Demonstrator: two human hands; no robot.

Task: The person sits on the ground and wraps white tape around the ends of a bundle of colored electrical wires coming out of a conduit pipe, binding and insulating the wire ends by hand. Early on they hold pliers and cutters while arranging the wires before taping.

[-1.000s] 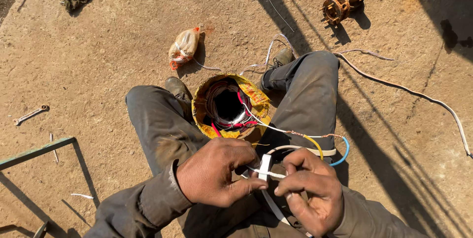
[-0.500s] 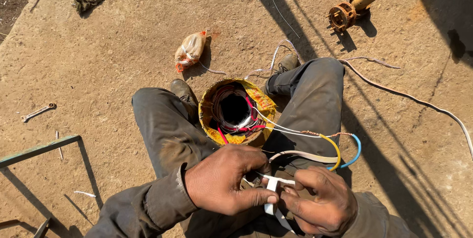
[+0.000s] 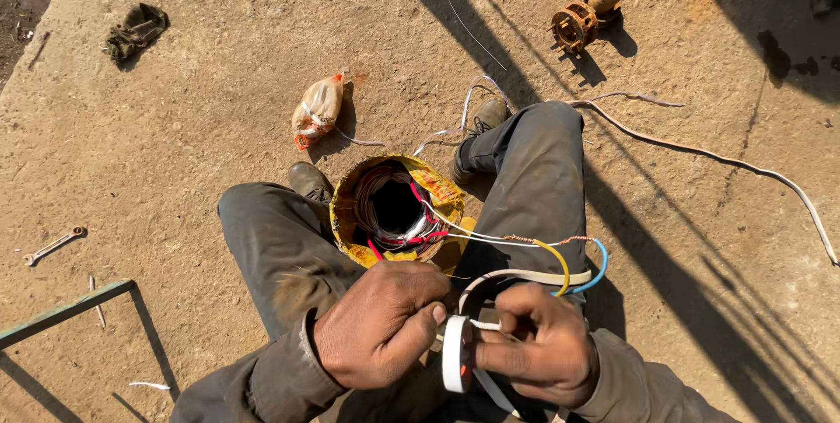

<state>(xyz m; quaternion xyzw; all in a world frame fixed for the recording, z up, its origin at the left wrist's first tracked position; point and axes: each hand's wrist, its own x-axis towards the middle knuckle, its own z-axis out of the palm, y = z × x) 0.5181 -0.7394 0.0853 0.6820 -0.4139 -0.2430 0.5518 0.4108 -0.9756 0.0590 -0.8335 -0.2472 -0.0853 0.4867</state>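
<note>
Left hand: my left hand [image 3: 381, 327] is curled nearly closed, thumb and fingertips pinching the edge of a white tape roll [image 3: 454, 354] that stands on edge between my two hands.
Right hand: my right hand [image 3: 538, 344] is closed in a loose fist just beside the roll, fingers pinched on the white strip of tape and the wires it meets; I cannot tell exactly which strand sits under the fingertips.
Tape roll: low in the middle of the view, over my lap, touching both hands.
Wires: a yellow wire [image 3: 557, 261] and a blue wire [image 3: 599, 267] arc down to my right hand beside a flat white cable [image 3: 525, 277]; thin white, red and bare copper strands run from them to the motor winding.
Motor winding: a round motor winding [image 3: 395, 210] stands on the ground between my knees, its outer wall wrapped in yellow printed paper, red and white wire coiled inside its dark opening.
Packet: a small knotted plastic packet [image 3: 317, 110], pale with an orange-red patch, lies on the ground beyond my left shoe.
Other things: a spanner [image 3: 54, 245] lies far left, a dark rag [image 3: 133, 32] upper left, a rusty metal part [image 3: 588, 12] upper right, and a long pale cable [image 3: 726, 160] trails across the ground to the right.
</note>
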